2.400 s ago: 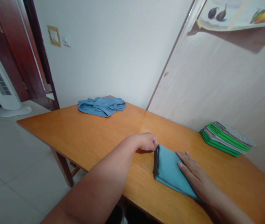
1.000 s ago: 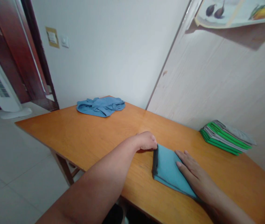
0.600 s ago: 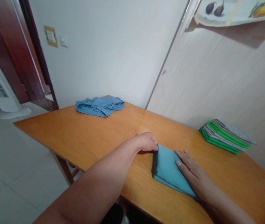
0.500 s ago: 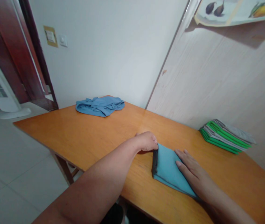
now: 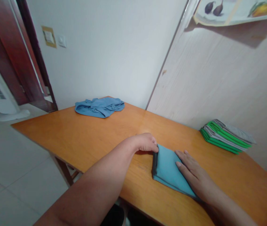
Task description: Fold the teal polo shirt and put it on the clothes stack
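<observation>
A folded teal cloth (image 5: 170,168) with dark edging along its left side lies near the front of the wooden table. Its far left corner is pinched by my left hand (image 5: 147,142), whose fingertips are partly hidden. My right hand (image 5: 196,174) rests flat on the right part of the cloth, fingers stretched out and pointing away from me. That hand and forearm cover the right end of the cloth.
A crumpled blue garment (image 5: 100,107) lies at the table's (image 5: 60,138) far left corner. Green and grey folded cloths (image 5: 227,136) are stacked by the wall at right. A white tower fan (image 5: 5,105) stands on the floor at left.
Both hands keep their places on the teal cloth, which looks the same. Only the camera view has shifted very slightly.
</observation>
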A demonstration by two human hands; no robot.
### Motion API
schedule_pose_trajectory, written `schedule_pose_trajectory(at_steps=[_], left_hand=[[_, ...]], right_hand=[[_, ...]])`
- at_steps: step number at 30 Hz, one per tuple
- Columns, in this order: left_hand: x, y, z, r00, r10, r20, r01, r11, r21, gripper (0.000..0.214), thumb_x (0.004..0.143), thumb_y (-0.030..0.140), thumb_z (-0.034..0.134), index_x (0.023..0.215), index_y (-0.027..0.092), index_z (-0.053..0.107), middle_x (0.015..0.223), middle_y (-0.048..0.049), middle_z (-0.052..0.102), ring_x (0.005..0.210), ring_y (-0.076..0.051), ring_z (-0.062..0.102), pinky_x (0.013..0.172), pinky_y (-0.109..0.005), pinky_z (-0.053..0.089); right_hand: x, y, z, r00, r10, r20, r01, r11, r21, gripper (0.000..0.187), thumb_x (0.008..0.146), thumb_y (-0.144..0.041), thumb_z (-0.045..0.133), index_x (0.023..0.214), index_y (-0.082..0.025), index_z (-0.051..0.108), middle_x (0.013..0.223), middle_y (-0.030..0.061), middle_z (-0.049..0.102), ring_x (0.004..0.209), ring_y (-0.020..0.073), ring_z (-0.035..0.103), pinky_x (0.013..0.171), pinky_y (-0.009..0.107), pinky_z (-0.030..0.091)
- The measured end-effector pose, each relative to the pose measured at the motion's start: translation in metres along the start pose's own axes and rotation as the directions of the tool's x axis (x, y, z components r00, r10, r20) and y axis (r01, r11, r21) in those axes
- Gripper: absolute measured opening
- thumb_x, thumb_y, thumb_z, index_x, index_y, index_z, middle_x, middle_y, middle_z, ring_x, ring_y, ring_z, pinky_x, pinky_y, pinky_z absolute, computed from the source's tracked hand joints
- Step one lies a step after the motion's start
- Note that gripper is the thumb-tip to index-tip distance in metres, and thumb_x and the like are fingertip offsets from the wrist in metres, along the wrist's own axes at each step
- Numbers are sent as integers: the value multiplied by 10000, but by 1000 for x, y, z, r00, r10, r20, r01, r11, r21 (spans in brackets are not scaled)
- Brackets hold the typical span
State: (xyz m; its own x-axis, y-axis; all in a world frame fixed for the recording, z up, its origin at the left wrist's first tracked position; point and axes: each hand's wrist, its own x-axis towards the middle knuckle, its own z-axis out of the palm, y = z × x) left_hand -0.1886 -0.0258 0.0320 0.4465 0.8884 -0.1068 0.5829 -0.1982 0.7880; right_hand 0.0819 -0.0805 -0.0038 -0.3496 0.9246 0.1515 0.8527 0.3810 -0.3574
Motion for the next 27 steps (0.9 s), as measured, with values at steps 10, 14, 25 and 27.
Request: schedule_pose_trajectory(at_steps=[10,14,25,27], left_hand=[[1,4,7,987,-46,-156,83,967,240,130,704,295,616,677,212,712,530,53,566,596,-144,560,751,-313,398],[3,0,7,990,-46,-132,80,961,265,127,671,280,651,756,218,722,596,46,625,642,-152,594,779,-301,417],[6,-3,6,998,15,-68,2,972,236,190,650,256,671,824,220,739,669,37,676,689,-156,631,738,-259,448],[6,-3,6,998,15,-65,2,968,250,178,645,261,674,804,220,740,661,35,674,693,-161,630,749,-270,446]], right_hand=[[0,5,3,999,-20,-31,19,1000,-7,644,957,-592,382,1482,-222,424,1541,51,392,1475,275,210,1204,549,206],[0,7,5,999,-34,-33,33,999,-16,642,958,-587,383,1485,-222,420,1547,49,381,1475,271,212,1203,544,215],[0,-4,-7,989,-112,-94,96,982,-165,540,957,-536,438,1435,-288,483,1478,65,478,1413,333,346,1143,708,145],[-4,-17,-15,966,-220,-139,191,962,-192,515,952,-490,483,1425,-285,496,1446,74,518,1372,322,420,1162,687,114]])
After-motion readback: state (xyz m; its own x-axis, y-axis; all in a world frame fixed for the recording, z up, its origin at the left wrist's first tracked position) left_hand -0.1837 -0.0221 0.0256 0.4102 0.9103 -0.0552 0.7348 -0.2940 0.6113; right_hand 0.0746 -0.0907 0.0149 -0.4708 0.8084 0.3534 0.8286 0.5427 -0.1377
